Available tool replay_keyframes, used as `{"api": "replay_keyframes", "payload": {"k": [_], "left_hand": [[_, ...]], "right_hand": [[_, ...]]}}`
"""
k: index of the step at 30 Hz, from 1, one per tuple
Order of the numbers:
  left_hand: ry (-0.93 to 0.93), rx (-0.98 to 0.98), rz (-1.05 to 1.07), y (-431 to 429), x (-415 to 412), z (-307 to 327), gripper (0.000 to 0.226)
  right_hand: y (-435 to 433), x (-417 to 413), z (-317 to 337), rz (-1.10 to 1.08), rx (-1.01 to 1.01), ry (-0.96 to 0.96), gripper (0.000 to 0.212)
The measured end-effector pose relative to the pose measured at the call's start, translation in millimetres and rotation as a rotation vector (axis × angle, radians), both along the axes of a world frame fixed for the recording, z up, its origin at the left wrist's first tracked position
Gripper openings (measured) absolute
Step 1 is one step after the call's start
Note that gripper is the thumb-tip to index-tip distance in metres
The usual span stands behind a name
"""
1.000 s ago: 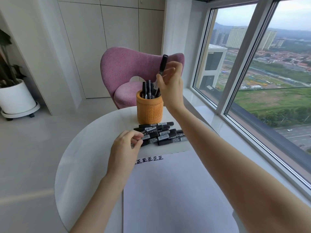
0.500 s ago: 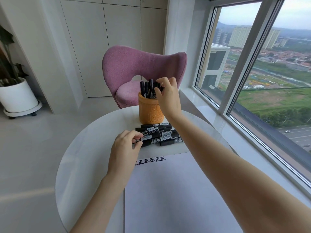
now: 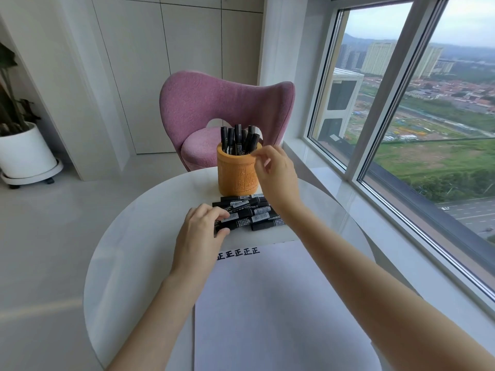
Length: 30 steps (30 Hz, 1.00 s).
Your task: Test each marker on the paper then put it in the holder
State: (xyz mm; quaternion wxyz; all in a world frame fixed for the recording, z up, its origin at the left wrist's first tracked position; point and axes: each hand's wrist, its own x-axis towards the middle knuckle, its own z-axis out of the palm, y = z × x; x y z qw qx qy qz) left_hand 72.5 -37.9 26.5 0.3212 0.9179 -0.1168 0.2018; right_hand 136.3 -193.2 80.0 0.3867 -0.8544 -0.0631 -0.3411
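On the white desk (image 3: 139,236), the right hand (image 3: 278,175) had just left its marker (image 3: 253,141) in the holder (image 3: 235,172), fingers slack and empty, the left hand (image 3: 198,234) pinching the next marker (image 3: 235,223).

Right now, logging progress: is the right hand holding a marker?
No, the right hand is empty, loosely curled beside the holder.

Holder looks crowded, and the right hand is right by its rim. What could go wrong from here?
1. The right hand hangs beside the holder. A careless move could tip it and spill its markers.
2. The left hand pinches a marker in the stacked pile. Pulling it out may roll others across the table.
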Motion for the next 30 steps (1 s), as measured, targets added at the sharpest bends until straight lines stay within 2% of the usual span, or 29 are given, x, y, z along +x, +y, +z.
{"api": "replay_keyframes", "payload": {"k": [5, 19, 22, 26, 30], "left_hand": [[0.026, 0.038, -0.023, -3.1, -2.0, -4.0, 0.023], [-0.018, 0.043, -0.008, -5.7, -3.9, -4.4, 0.010], [-0.041, 0.000, -0.007, -3.1, -8.6, -1.3, 0.010], [-0.047, -0.126, -0.001, -2.2, -17.1, 7.0, 0.008], [0.010, -0.251, -0.081, -5.5, -26.4, 15.9, 0.008]], "right_hand": [[-14.6, -41.0, -22.3, 0.026, 0.004, 0.121, 0.016], [-21.7, -102.3, -33.2, 0.130, 0.264, 0.336, 0.025], [-22.5, -110.0, -32.7, 0.135, 0.307, 0.388, 0.027], [-24.4, -115.5, -31.0, 0.179, 0.472, 0.470, 0.014], [-22.1, -115.2, -24.7, 0.315, 0.650, 0.622, 0.038]]}}
